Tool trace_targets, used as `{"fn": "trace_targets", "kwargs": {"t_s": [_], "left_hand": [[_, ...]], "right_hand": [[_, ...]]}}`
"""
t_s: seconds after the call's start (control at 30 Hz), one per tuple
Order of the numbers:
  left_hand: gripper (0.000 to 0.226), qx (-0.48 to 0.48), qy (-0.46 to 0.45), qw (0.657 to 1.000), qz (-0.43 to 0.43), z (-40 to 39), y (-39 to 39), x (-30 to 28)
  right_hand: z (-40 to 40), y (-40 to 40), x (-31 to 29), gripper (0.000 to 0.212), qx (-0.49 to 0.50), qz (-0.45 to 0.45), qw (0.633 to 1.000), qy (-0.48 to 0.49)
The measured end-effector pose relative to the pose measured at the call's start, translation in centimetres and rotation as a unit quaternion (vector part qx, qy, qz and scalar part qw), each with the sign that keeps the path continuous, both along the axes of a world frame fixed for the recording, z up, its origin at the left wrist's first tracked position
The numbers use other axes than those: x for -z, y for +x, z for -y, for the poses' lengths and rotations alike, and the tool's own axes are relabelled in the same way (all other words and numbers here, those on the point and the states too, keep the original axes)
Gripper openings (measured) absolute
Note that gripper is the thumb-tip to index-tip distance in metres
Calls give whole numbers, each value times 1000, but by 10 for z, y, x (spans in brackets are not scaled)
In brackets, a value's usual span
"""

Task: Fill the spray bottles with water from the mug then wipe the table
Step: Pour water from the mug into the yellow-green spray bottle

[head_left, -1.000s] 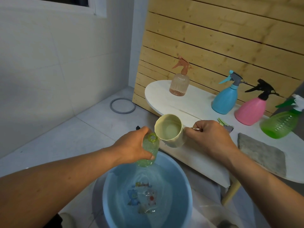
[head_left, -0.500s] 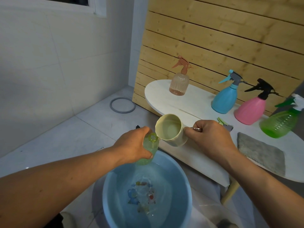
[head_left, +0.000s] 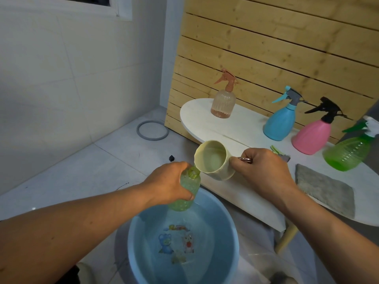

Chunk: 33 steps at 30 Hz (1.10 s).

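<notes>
My left hand (head_left: 171, 182) grips a small green bottle (head_left: 187, 193) with no spray head, held above the blue basin (head_left: 229, 238). My right hand (head_left: 264, 171) holds the cream mug (head_left: 213, 159) by its handle, tilted so its lip touches the bottle's open neck. Some water shows inside the mug. On the white table (head_left: 242, 130) stand several spray bottles: a peach one (head_left: 223, 103), a blue one (head_left: 280, 125), a pink one (head_left: 312, 137) and a green one (head_left: 348, 153). A grey cloth (head_left: 324, 188) lies flat near the table's front edge.
The basin sits on the tiled floor below my hands and holds water over a cartoon picture. A grey ring (head_left: 152, 131) lies on the floor by the wall. A green spray head (head_left: 276, 150) lies partly hidden behind my right hand. Wooden slats back the table.
The mug has tipped a little further toward the bottle's neck. Ripples in the basin have shifted. Both hands stay almost where they were.
</notes>
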<state>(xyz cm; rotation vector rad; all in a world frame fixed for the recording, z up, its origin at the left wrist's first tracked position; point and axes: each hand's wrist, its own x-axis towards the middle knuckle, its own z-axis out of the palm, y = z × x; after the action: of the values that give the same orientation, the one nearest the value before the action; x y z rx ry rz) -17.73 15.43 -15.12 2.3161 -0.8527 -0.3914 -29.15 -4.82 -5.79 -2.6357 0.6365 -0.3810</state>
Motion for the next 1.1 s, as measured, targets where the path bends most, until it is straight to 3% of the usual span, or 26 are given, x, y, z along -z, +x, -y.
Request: {"fn": "trace_targets", "kwargs": {"t_s": [1.1], "left_hand": [[78,9,-25,1000,-9,0,2,4]], "right_hand": [[-15,-7,-8,35,-15,0,999,-37]]}}
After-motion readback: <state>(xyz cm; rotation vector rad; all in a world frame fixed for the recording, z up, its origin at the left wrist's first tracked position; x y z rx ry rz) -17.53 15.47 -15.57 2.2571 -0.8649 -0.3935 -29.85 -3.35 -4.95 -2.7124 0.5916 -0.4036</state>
